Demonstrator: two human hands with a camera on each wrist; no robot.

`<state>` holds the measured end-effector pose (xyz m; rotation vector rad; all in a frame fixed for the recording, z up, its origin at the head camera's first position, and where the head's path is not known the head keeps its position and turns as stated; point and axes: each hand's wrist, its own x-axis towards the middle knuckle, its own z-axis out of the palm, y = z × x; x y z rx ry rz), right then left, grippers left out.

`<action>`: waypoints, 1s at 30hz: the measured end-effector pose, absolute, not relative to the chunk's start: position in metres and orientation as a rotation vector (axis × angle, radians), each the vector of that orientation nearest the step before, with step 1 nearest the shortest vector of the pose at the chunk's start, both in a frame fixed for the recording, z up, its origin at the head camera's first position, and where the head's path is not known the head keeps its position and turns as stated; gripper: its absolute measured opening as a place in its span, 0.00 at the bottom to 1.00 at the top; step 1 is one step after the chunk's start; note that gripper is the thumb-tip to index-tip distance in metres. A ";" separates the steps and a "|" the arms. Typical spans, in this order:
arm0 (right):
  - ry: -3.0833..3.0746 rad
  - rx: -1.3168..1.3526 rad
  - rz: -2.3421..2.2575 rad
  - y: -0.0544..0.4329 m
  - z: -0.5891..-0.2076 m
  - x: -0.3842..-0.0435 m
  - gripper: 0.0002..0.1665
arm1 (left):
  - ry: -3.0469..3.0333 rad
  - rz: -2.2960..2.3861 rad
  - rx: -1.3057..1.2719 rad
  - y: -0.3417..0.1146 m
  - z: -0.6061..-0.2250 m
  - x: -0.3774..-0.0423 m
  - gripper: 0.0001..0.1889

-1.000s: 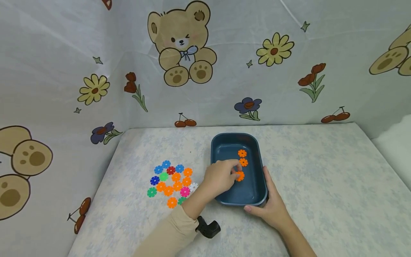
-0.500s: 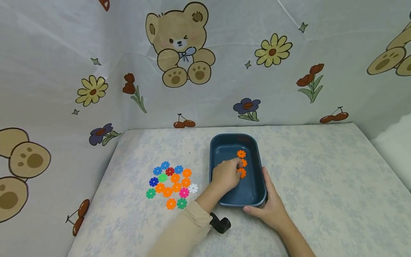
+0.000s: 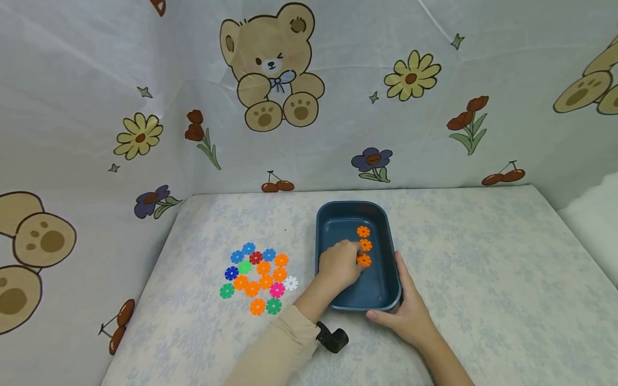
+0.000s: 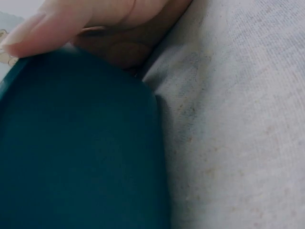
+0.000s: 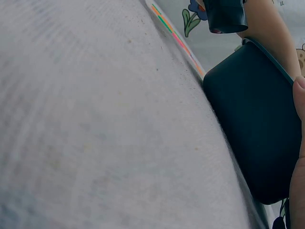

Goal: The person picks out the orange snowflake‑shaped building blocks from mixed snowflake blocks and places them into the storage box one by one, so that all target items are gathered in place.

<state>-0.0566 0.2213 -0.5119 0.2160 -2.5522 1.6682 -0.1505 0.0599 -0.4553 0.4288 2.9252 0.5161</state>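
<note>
A dark blue plastic tray (image 3: 381, 292) stands on the table, with three orange notched discs in a column inside: a far disc (image 3: 363, 231), a middle disc (image 3: 366, 245) and a near disc (image 3: 365, 261). Reaching in over the left rim, my left hand (image 3: 338, 264) has its fingertips right at the middle and near discs. The hand's back hides most of its fingers. My right hand (image 3: 410, 311) holds the tray's near right corner, fingers along the side. In the left wrist view its thumb (image 4: 52, 33) lies on the tray's rim.
Left of the tray, several notched discs lie flat on the table (image 3: 463, 246), among them a pink disc (image 3: 277, 290), a white disc (image 3: 291, 283) and a red disc (image 3: 256, 258). A black wrist camera (image 3: 333, 339) sits on the left wrist. Printed cloth (image 3: 347, 123) hangs behind.
My left hand has moved slightly right within the tray. The near orange disc, pinched a second ago, now lies just below the middle one. The right hand keeps its hold.
</note>
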 end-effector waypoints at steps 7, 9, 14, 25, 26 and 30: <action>-2.545 0.228 1.669 0.222 -0.512 -0.056 0.81 | 2.924 0.528 0.441 0.065 -0.459 -0.155 0.12; -2.540 0.234 1.675 0.222 -0.512 -0.056 0.80 | 2.925 0.535 0.445 0.066 -0.460 -0.157 0.12; -2.536 0.237 1.690 0.222 -0.513 -0.056 0.80 | 2.940 0.543 0.452 0.065 -0.459 -0.159 0.12; -2.546 0.215 1.688 0.221 -0.512 -0.057 0.81 | 2.911 0.908 0.546 0.018 -0.413 -0.131 0.15; -2.544 0.211 1.693 0.221 -0.511 -0.057 0.81 | 2.909 0.947 0.529 0.010 -0.408 -0.128 0.15; -2.557 0.189 1.693 0.221 -0.510 -0.057 0.81 | 2.892 1.078 0.383 -0.030 -0.396 -0.127 0.14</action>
